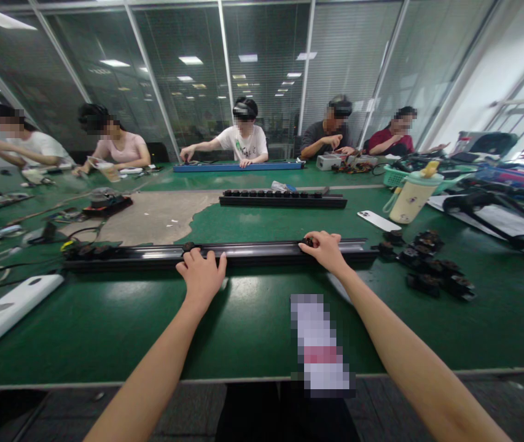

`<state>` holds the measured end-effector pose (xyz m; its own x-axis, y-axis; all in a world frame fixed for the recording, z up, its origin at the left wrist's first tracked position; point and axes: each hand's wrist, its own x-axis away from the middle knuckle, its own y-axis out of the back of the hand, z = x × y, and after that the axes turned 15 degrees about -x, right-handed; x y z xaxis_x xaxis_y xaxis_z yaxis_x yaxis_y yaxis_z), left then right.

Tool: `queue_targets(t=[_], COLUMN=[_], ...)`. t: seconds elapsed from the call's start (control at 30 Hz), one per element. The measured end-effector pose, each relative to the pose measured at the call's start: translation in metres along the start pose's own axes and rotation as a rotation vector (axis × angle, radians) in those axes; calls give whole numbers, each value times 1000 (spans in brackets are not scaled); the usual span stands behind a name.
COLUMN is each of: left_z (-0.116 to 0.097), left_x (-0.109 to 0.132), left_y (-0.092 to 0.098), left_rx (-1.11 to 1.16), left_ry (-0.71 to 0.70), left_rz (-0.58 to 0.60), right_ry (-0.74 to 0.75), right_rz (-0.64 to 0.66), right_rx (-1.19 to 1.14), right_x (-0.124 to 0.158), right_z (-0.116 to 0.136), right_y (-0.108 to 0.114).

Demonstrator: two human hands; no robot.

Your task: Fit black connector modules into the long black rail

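Observation:
A long black rail point(252, 252) lies across the green table in front of me. My left hand point(201, 273) rests on its near edge, fingers curled over the rail beside a small black module point(188, 247) seated in it. My right hand point(327, 248) grips the rail further right, fingers closed around another small black module point(308, 242). Several more black modules sit in the rail at its left end point(87, 250).
A heap of loose black modules point(430, 264) lies to the right, with a white phone point(378, 221) and a cream cup point(413, 195) behind. A second loaded rail point(282, 199) lies further back. A white device point(6, 310) sits at left. Several people work at the far side.

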<state>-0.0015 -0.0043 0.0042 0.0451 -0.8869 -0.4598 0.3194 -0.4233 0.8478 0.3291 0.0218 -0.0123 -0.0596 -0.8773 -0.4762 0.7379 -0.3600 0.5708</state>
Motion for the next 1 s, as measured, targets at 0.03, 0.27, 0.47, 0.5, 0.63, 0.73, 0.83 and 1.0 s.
queue_targets(t=[0.03,0.27,0.47,0.5,0.63,0.73,0.83,1.0], left_z=[0,0,0,0,0,1,1,0], left_x=[0,0,-1,-1,-3,-4,-4,-5], left_y=[0,0,-1,-2,-6,-7,-6,-4], left_rx=[0,-8,-16,-17,-30,-45,-44,-43], left_ry=[0,2,3,3,-1,-3,-5,-2], left_rz=[-1,3,-17,-18,-23,-20,-22,-17], right_ry=[-11,-52,-68,-75,-78,-67,-65,-61], right_rz=[-4,-15,-7,-12,-27,-35,-43,-44], right_rx=[-10,-59,-92,-89,-81,-78,-79,-86], right_x=[0,0,-1,-2,-2,-3,-3,-4], right_z=[0,0,2,2,2,0,-2,-3], right_y=[0,2,3,3,1,0,-1,-2])
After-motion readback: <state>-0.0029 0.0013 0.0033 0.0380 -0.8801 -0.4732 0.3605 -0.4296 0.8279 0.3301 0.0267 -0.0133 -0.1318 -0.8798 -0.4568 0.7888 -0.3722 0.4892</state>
